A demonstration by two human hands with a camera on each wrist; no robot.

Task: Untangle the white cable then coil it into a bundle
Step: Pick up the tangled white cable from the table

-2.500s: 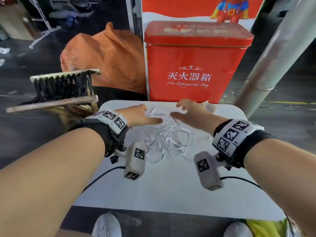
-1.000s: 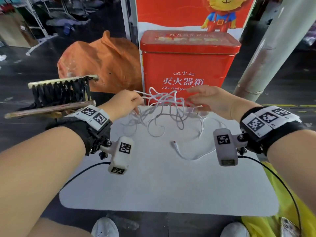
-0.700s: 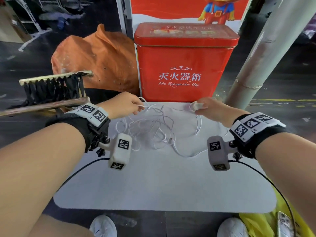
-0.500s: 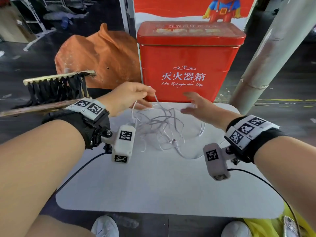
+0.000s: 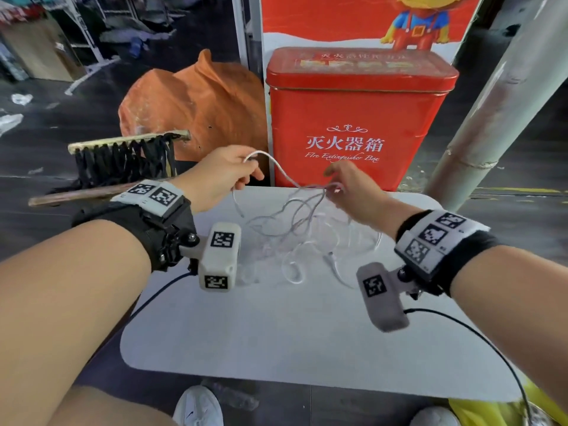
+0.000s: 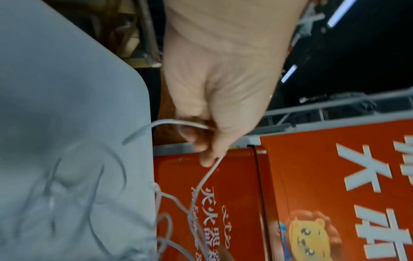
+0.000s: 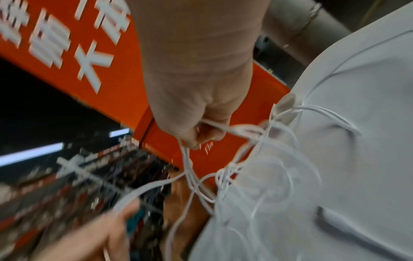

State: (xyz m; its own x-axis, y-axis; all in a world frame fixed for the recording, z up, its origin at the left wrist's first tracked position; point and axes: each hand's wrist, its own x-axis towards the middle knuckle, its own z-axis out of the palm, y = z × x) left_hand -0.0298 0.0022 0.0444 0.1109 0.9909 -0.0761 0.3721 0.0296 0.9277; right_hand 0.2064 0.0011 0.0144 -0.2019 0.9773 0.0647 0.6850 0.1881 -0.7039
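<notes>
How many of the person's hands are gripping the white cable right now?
2. The left hand pinches one strand of the white cable raised near the red box; the right hand grips several strands above the table.

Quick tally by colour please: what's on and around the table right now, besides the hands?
White: 3, the tangled cable pinched by the left hand and right hand, the table, a shoe
Red: 1, the fire extinguisher box
Orange: 1, the sack
Grey: 1, the pole
Total: 6
</notes>
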